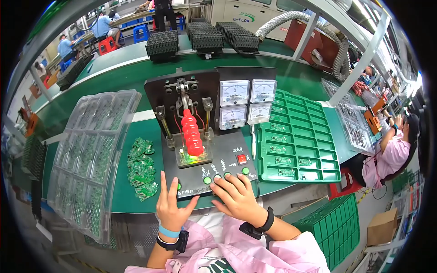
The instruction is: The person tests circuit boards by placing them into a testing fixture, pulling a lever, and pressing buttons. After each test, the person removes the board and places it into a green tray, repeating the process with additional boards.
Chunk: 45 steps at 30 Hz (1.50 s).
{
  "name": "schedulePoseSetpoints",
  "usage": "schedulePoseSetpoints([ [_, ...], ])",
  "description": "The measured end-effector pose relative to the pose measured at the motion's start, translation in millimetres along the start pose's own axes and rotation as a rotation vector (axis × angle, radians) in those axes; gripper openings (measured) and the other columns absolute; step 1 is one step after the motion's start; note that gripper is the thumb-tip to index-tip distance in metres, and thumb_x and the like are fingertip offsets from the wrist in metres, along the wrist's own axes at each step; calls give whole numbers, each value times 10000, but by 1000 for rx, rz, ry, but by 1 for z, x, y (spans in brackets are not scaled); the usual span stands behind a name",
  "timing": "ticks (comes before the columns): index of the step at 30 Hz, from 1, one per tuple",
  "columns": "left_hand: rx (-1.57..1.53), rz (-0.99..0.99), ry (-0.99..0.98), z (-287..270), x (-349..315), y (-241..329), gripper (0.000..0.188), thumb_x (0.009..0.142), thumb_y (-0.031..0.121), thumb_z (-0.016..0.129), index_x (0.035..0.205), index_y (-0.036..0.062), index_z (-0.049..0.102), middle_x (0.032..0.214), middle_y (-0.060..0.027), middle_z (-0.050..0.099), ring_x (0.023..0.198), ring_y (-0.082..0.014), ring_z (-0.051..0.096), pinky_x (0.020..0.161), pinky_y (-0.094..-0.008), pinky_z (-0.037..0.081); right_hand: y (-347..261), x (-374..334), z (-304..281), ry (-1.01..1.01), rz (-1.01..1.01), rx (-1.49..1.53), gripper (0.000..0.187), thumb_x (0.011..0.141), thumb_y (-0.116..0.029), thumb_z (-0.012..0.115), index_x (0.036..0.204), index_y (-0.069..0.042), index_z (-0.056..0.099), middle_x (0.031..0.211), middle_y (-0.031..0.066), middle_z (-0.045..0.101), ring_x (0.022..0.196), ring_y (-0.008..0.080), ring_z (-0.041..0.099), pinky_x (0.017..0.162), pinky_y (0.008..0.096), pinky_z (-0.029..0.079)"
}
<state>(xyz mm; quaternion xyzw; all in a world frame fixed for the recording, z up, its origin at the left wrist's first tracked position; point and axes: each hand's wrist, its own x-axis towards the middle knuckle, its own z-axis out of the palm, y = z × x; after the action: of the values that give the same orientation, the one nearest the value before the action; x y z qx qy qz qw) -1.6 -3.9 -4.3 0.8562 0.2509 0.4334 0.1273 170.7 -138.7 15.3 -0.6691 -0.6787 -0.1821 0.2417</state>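
A black test fixture (227,144) stands in front of me, with a red-handled toggle clamp (191,134) in its middle. Beneath the handle, a clear plate with a circuit board (193,158) glows green, yellow and red. My right hand (236,196) lies over the row of green push buttons (207,180), fingertips on or just above them, fingers stretched out. At the fixture's front left corner is my left hand (171,207), fingers spread, index finger beside another green button (179,186). Neither hand grips anything. A red rocker switch (241,159) sits right of the buttons.
Loose green circuit boards (142,170) lie left of the fixture, beside a clear compartment tray (86,150) of boards. Analog meters (234,93) stand behind. Right are a pen (253,141) and a green tray (314,175) partly filled with boards. A co-worker (389,150) sits far right.
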Motion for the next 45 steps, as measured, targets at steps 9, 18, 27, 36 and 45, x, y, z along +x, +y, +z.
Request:
schedulePoseSetpoints([
  [9, -5, 42, 54, 3, -1, -3, 793, 681, 290, 869, 1333, 65, 476, 1409, -347, 416, 1003, -440, 647, 768, -409, 573, -2, -1, 1, 23, 5, -13, 512, 776, -307, 734, 1244, -135, 615, 1285, 40, 574, 1171, 258, 508, 1054, 470, 325],
  [18, 38, 28, 31, -1, 1, -4, 716, 665, 304, 881, 1254, 59, 556, 1400, -345, 429, 1009, -440, 647, 774, -405, 569, 1, 14, -10, 51, -29, 37, 420, 782, -259, 718, 1168, -116, 635, 1188, 36, 607, 1030, 236, 558, 936, 428, 402],
  [27, -55, 7, 56, -1, -1, -6, 611, 631, 316, 893, 1118, 36, 653, 1357, -338, 482, 1028, -439, 645, 786, -401, 565, 10, 50, -12, 108, -74, 68, 262, 767, -198, 729, 990, -84, 650, 786, 20, 624, 635, 210, 577, 546, 328, 444],
  [36, -22, 11, 63, 0, 1, -6, 595, 635, 326, 889, 1111, 49, 665, 1359, -332, 485, 1012, -427, 654, 777, -400, 566, -8, 123, -26, -196, 106, 64, 372, 817, -216, 713, 1150, -83, 612, 802, 89, 651, 627, 251, 654, 498, 360, 481],
  [45, 24, 32, 77, -1, -1, -6, 632, 659, 342, 873, 1180, 78, 633, 1363, -329, 483, 1004, -430, 653, 766, -400, 565, -4, 119, -38, -33, -13, 136, 364, 819, -233, 712, 1143, -96, 621, 826, 90, 667, 632, 256, 652, 509, 366, 499],
])
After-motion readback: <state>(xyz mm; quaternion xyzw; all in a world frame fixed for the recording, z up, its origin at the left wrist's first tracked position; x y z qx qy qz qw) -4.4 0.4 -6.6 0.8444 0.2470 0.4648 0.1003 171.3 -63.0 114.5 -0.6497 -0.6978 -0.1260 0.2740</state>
